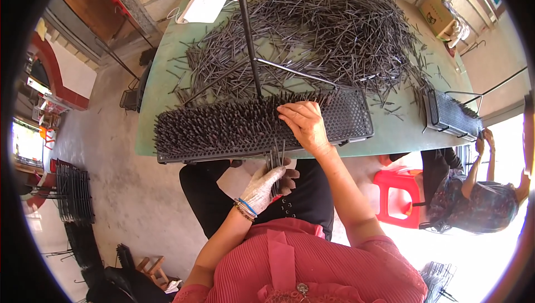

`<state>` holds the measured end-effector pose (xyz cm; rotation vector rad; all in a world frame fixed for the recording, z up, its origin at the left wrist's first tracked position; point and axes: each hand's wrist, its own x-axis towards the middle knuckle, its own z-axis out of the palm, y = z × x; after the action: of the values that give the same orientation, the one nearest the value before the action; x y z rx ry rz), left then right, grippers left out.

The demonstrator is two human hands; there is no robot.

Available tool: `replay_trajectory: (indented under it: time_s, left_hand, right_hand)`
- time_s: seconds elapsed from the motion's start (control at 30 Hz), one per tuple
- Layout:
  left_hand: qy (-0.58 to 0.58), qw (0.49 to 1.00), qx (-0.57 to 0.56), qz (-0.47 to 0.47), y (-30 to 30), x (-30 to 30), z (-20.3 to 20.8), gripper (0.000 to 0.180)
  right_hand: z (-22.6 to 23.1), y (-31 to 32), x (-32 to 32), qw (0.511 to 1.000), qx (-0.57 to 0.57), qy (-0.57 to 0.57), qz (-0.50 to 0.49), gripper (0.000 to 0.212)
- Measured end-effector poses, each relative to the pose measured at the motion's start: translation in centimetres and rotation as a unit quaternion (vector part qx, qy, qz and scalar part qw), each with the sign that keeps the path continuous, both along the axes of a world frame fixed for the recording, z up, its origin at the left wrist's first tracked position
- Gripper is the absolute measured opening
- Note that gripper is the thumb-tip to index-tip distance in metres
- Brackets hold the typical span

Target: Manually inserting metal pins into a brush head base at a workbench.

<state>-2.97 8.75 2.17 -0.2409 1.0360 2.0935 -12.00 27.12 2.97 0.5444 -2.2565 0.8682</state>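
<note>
Head view, and your right hand is down on the tray, right where the standing sticks give way to bare holes! Those fingers are bent and bunched close; whether a stick sits between the tips, there's no telling from up here. Below, your gloved left hand is wrapped firmly round a bundle, just short of the tray, which lies along the near side of the green table.

Watch that bundle: its tops fan loosely, so a slack grip could spill sticks into your lap. Crowding is the other danger; your knuckles could brush the standing ones askew, and a tip coming in tilted might catch the rim of a hole.

Now the line of it: the tray's long axis runs left to right across you, right end slightly farther off. Your bundle points away from you, towards the tray.
</note>
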Motion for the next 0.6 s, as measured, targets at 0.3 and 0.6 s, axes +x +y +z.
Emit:
replay_trajectory:
  time_s: [0.3,0.6]
  left_hand:
    - [0.037,0.999,0.034,0.011,0.0,0.1,0.1,0.031]
    - [0.077,0.997,0.005,-0.020,0.5,0.2,0.6,0.031]
  right_hand:
    - [1.6,0.1,3.0,0.970,-0.186,-0.158,0.005,0.021]
    - [0.7,0.5,5.5,0.817,-0.344,-0.460,0.056,0.020]
